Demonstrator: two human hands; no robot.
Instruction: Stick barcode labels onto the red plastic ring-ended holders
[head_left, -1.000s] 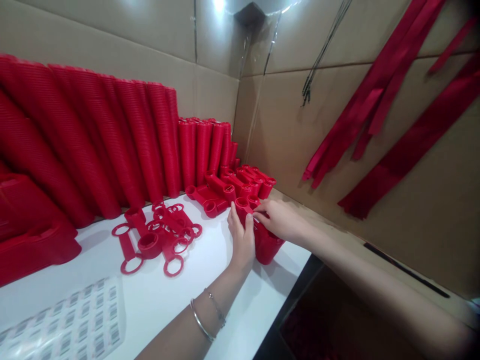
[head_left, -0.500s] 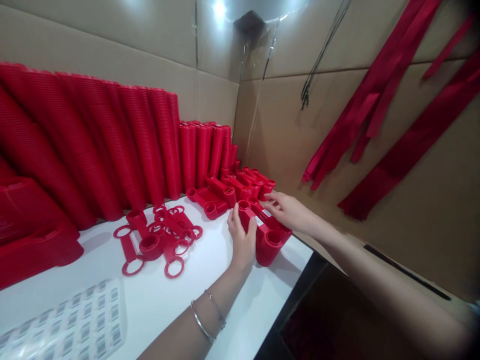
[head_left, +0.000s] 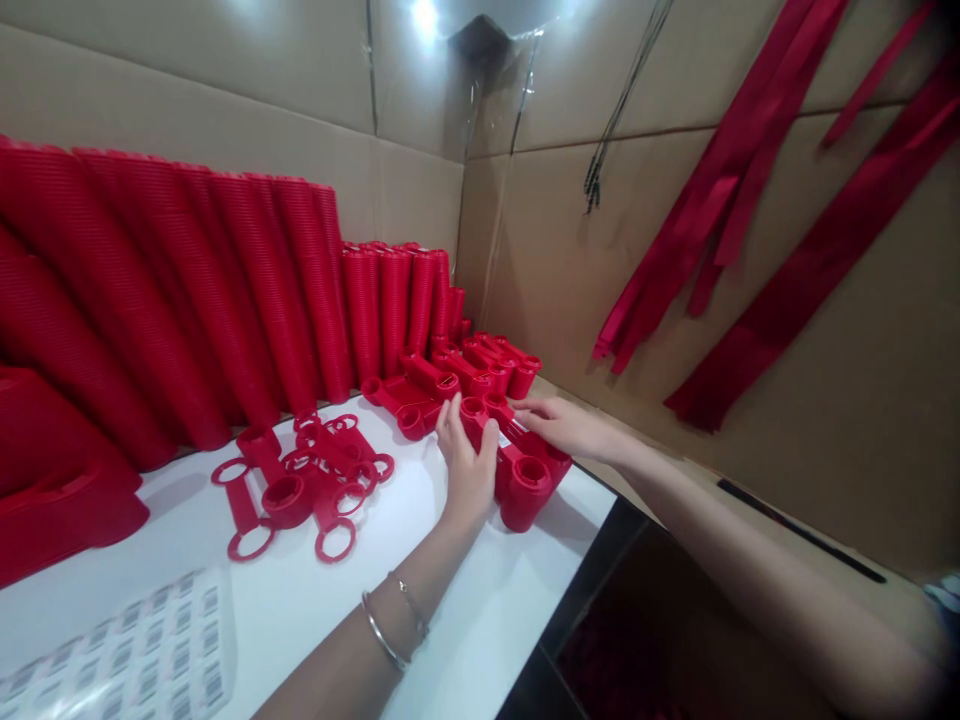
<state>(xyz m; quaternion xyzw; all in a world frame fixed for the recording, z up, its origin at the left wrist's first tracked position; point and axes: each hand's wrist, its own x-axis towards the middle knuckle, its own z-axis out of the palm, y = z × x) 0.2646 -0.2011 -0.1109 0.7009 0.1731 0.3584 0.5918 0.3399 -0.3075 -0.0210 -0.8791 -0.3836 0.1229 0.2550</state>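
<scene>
Two red plastic pieces with round, tube-like ends stand side by side near the table's right edge. My left hand is closed around the nearer red plastic piece, thumb on the near side and fingers over its far side. My right hand grips the far end of the second red plastic piece; its thumb is hidden. A bit of white label shows on top between the hands. Left of my hands lies a loose heap of flat red ring-ended plates with a tubular piece among them.
Tall stacks of red parts line the back wall. More red pieces sit beyond my hands. A sheet of barcode stickers lies front left on the white table. Red ribbons and dark cords hang on the cardboard wall.
Both hands stay at the two red pieces, which sit closer together, with their labels now mostly covered. The whole view has shifted slightly.
</scene>
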